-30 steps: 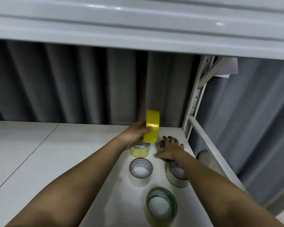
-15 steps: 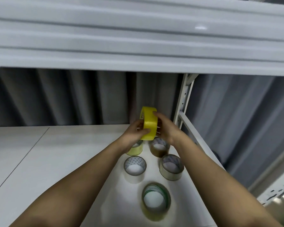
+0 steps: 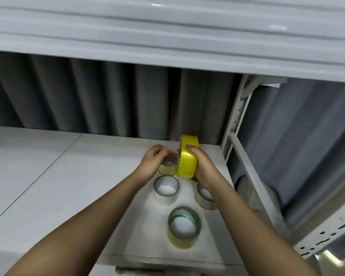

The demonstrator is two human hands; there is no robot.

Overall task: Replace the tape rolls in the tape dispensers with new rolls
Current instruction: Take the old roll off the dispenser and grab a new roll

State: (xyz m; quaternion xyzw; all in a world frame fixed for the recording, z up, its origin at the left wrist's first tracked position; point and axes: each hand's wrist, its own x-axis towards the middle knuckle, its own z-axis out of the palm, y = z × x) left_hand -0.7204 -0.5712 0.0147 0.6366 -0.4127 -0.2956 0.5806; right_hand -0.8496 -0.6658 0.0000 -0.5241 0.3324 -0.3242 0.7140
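You've got the yellow tape roll (image 3: 188, 158) up on edge in your right hand (image 3: 202, 165), fingers curled over its outer band from the 3 o'clock side, lifted off the shelf (image 3: 68, 176) at roughly 12 o'clock from the other rolls. Your left hand (image 3: 151, 162) sits right beside it at 9 o'clock, fingers curled around the rim of the pale clear roll (image 3: 167, 166) standing there.

3 more rolls sit closer to you: a clear roll (image 3: 166, 187) in the middle, another roll (image 3: 204, 197) at 3 o'clock partly under your forearm, and a green-edged roll (image 3: 184, 226) at 6 o'clock.

Handling-wise, I'd guess these are light and stiff with a slick glossy band, so pinch across the width or hook through the core. No dispenser in sight here.
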